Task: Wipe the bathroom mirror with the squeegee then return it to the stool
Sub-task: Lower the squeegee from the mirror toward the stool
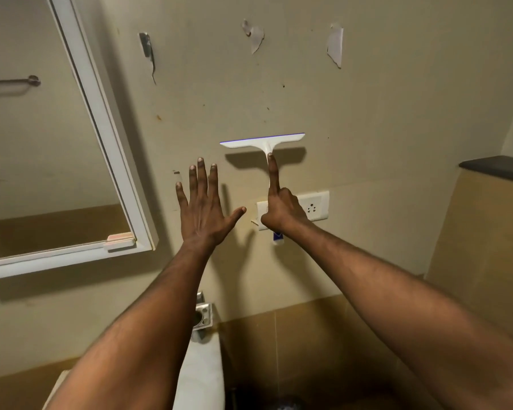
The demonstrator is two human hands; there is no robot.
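Observation:
A white squeegee [262,141] with a purple-edged blade is held upright in front of the beige wall, blade on top and level. My right hand [280,208] is shut on its handle, with the forefinger stretched up along the neck. My left hand [203,205] is raised beside it to the left, palm toward the wall, fingers spread, holding nothing. The white-framed mirror [42,143] hangs at the left, well left of the squeegee. The stool is out of view.
A white socket plate [314,207] sits on the wall behind my right hand. Torn tape scraps [335,45] mark the wall above. A chrome holder [202,316] and white basin edge [200,377] lie below. A dark ledge [498,168] juts out at right.

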